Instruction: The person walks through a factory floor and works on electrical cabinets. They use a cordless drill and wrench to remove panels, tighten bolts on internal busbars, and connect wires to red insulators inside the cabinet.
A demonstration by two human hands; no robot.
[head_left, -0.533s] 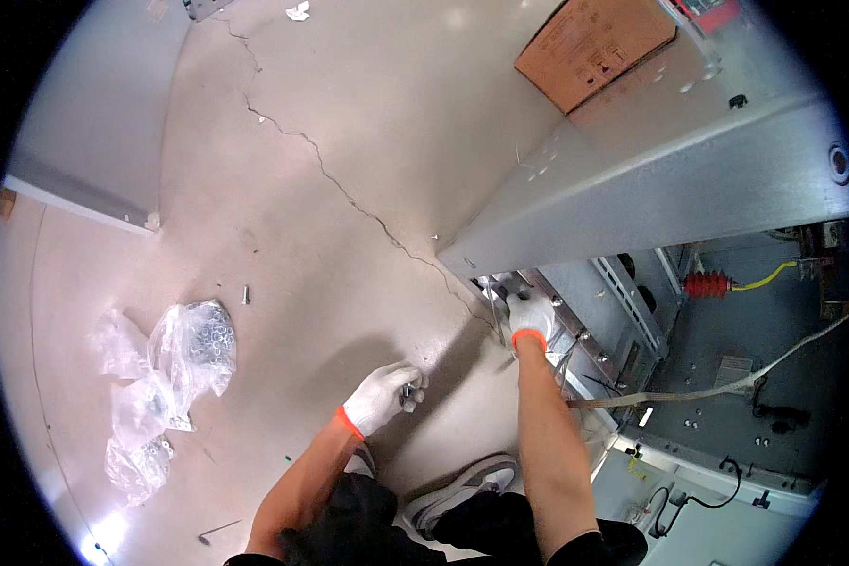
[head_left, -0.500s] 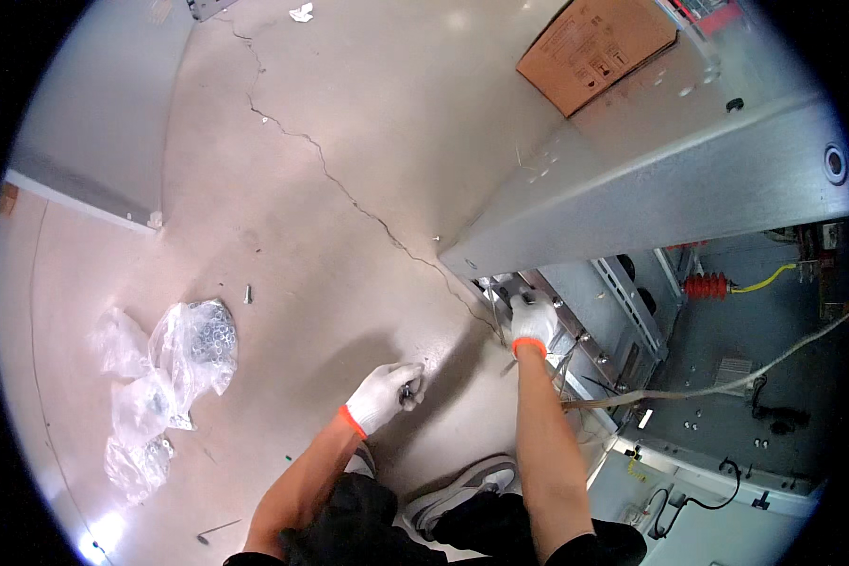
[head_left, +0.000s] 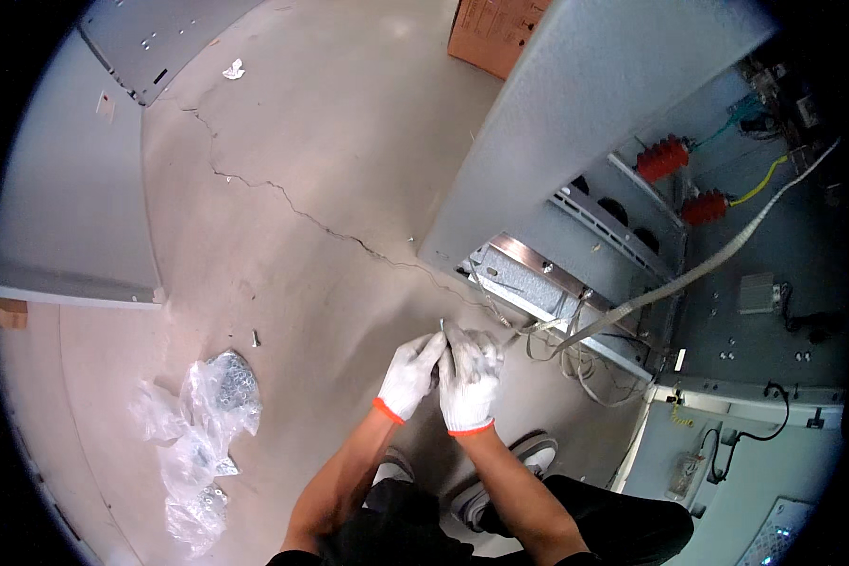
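Observation:
Both of my hands wear white knit gloves with orange cuffs and meet in front of me above the floor. My left hand [head_left: 411, 375] is closed, its fingertips pressed against those of the right. My right hand [head_left: 470, 382], smudged grey at the fingers, is closed beside it. A small metallic tip [head_left: 442, 324] sticks up between the fingertips; the rest of the piece is hidden, so its kind cannot be made out. Just beyond the hands, to the right, a copper bar [head_left: 528, 257] lies along the lower frame of the open cabinet.
Clear plastic bags of washers and other hardware [head_left: 226, 391] lie at left near a loose bolt [head_left: 256, 338]. A grey cabinet panel [head_left: 500, 160] juts out ahead. Pale cables [head_left: 623, 311] loop across the cabinet opening near red insulators [head_left: 663, 158]. A cardboard box [head_left: 491, 33] stands beyond.
My right hand has left the copper bar in the cabinet and come back to meet the left hand. The left hand has risen slightly to the right. The view has turned.

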